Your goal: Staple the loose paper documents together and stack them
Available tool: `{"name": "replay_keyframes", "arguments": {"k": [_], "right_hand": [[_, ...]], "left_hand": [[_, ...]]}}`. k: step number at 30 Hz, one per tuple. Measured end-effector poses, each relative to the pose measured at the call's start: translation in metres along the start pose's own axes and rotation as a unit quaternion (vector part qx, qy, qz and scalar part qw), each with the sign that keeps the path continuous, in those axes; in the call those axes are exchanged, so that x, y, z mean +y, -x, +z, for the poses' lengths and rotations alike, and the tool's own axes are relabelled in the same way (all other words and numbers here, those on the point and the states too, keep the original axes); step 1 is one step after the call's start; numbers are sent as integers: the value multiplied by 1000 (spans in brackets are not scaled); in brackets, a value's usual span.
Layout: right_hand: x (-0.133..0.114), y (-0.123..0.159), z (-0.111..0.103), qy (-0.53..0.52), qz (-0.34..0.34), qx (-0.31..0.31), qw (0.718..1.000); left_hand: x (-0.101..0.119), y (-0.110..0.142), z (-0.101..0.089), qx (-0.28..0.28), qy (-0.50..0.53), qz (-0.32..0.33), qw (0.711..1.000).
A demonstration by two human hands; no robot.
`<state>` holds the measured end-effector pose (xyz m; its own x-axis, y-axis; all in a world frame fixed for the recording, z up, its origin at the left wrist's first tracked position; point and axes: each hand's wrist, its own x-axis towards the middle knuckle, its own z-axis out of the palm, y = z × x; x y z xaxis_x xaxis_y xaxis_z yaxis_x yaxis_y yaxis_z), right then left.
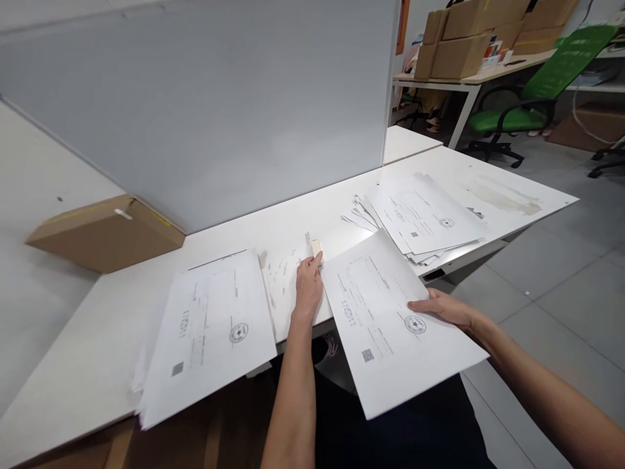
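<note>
Head view: we have the printed sheet (375,286) pinched near its right edge in our right hand (446,307), just right of our left hand (309,283), which grips a small cream block (316,247). Paper likely light, bendy, creases easily; hold by edges.

Bright, even light, soft glare on white desk (288,228), edges stretched

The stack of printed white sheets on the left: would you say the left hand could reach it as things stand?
Probably yes: nothing stands between the left hand and that stack, though the hand pinches a small rectangular cream block, which may hinder gripping.
</note>
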<state>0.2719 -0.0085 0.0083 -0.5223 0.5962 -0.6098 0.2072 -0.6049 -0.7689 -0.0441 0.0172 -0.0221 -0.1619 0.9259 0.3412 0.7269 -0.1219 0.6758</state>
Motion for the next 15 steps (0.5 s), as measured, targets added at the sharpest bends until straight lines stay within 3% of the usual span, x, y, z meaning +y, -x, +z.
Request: {"name": "replay_keyframes", "arguments": {"k": [8,15], "right_hand": [[0,-4,5,-10,-2,5,1000],[4,-6,9,-9,7,5,1000]], "left_hand": [[-1,6,0,63,13,38,997],[-1,8,-1,53,-29,42,997]]}}
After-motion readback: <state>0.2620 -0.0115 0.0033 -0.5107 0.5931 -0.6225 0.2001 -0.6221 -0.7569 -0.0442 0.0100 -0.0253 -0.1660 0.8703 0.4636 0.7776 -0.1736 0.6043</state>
